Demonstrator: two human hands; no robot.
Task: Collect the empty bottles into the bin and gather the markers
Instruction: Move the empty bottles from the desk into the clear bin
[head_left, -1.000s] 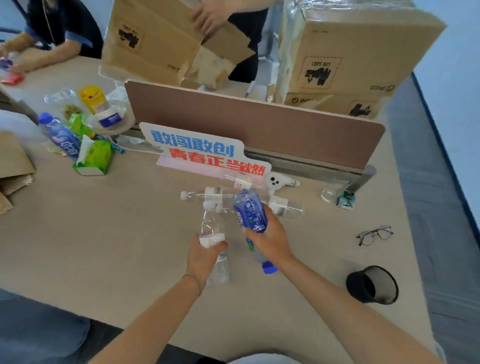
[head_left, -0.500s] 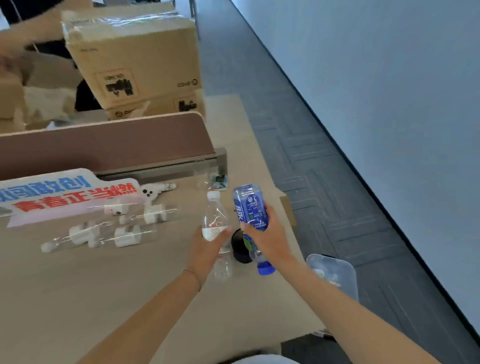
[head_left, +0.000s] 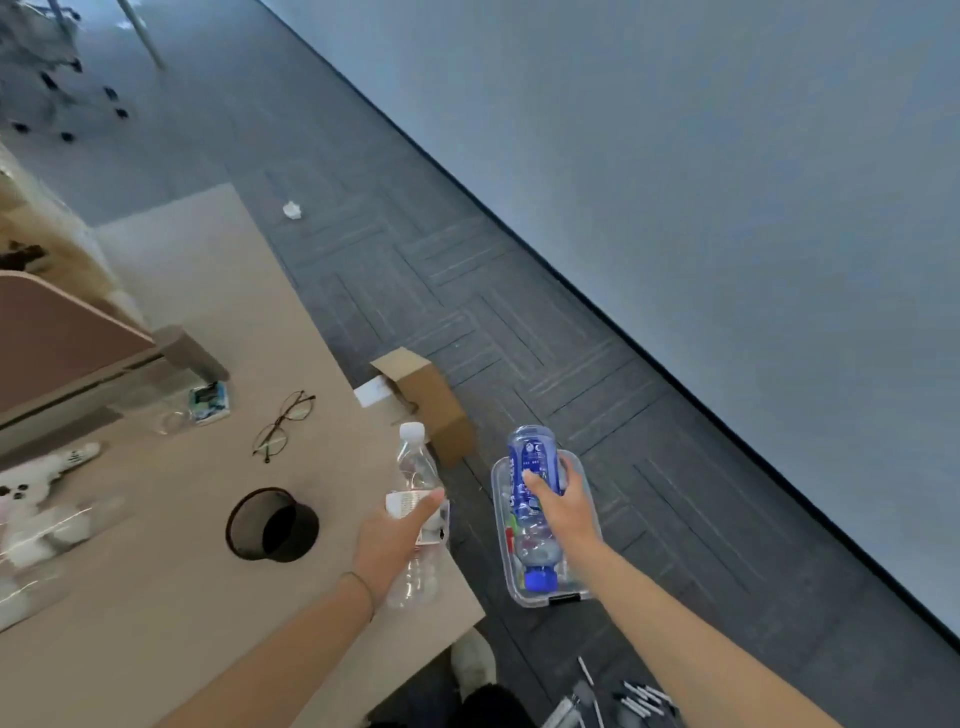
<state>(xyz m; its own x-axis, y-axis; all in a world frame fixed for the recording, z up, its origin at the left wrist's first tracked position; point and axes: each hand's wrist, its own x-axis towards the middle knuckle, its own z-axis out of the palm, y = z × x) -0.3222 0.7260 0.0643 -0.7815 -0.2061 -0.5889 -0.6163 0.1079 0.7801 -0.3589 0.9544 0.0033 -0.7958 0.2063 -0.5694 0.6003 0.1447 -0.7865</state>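
Note:
My left hand (head_left: 392, 543) grips a clear empty bottle with a white cap (head_left: 413, 467) over the table's right edge. My right hand (head_left: 561, 506) holds a blue-labelled bottle with a blue cap (head_left: 535, 525), cap pointing toward me, above a clear plastic bin (head_left: 550, 597) on the floor. The bin holds several crushed bottles. Several markers (head_left: 641, 701) lie scattered on the floor near my right forearm. More clear bottles (head_left: 47, 525) lie on the table at the far left.
A black mesh pen cup (head_left: 272, 525) lies tipped on the beige table (head_left: 156, 597). Glasses (head_left: 283, 426) rest beside it. A small cardboard box (head_left: 431, 400) sits on the grey carpet beyond the table edge. A crumpled paper (head_left: 292, 210) lies farther off.
The view has swung right from the table to the floor. Both hands carried their bottles rightward; the blue bottle now hangs over the bin, which has come fully into sight.

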